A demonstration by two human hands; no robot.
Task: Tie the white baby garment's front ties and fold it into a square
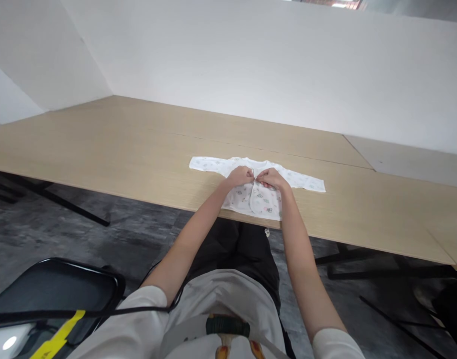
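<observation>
A small white printed baby shirt (265,199) lies spread flat near the table's front edge, its sleeves stretched out to both sides. My left hand (240,175) pinches the fabric at the front opening, near the chest. Close beside it, my right hand (270,178) pinches the other side of the same opening. The fingertips of both hands almost meet at the centre line. Whatever fastener sits between them is too small to make out. Below the hands, the front edges of the shirt curve down to the hem.
The wooden table (119,144) runs wide to left and right, with a white wall (250,65) behind it. A black folding chair (60,289) stands at lower left, with a black cable (138,310) and a yellow strap (60,336) over it. Dark table legs (71,204) show beneath.
</observation>
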